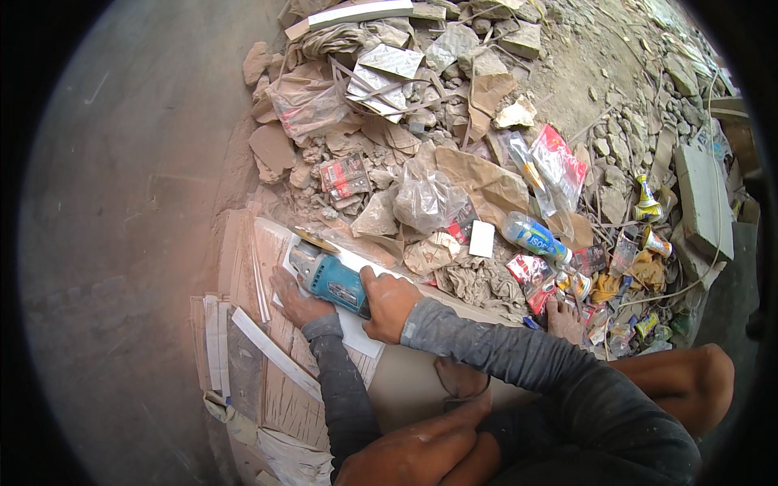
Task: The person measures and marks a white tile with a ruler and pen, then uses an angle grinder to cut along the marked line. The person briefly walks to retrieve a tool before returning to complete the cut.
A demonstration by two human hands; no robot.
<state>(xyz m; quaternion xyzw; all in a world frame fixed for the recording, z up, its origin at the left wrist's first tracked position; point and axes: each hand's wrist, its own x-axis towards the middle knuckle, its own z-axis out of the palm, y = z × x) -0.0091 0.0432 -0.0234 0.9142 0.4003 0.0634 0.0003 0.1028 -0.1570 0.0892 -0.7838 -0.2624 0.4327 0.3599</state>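
Observation:
A teal angle grinder (335, 282) with a thin disc at its head lies level over a white tile (359, 335) atop other pieces. My right hand (387, 304) is wrapped round the grinder's rear body. My left hand (298, 298) is beside and partly under the grinder, fingers stretched out on the tile's left part; some are hidden. Loose cut white strips (275, 352) and cracked board pieces (288, 389) are stacked at the lower left. My bare feet and bent legs show below and to the right.
Rubble (271, 150), paper and plastic litter spread behind the work, with a plastic bottle (535, 237) and crushed cups (648, 206) to the right. A grey block (703, 198) with a cable across it stands at the far right. A dusty grey floor (121, 243) stretches along the left.

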